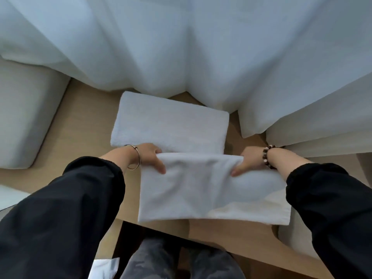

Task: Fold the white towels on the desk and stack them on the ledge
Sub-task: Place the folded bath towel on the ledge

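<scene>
A folded white towel (171,125) lies flat on the wooden ledge (84,125), close under the curtain. In front of it I hold a second white towel (201,188) stretched between both hands, its lower edge hanging over the ledge's front edge. My left hand (150,157) grips the towel's upper left corner, thumb on top and fingers hidden behind the cloth. My right hand (248,161) grips the upper right corner in the same way. The held towel's top edge overlaps the near edge of the folded one.
White curtains (181,47) hang along the back and right (302,109). A pale cushion (24,117) sits at the left on the ledge. Below the ledge's edge are my legs (157,258) and something white (104,267) on the floor.
</scene>
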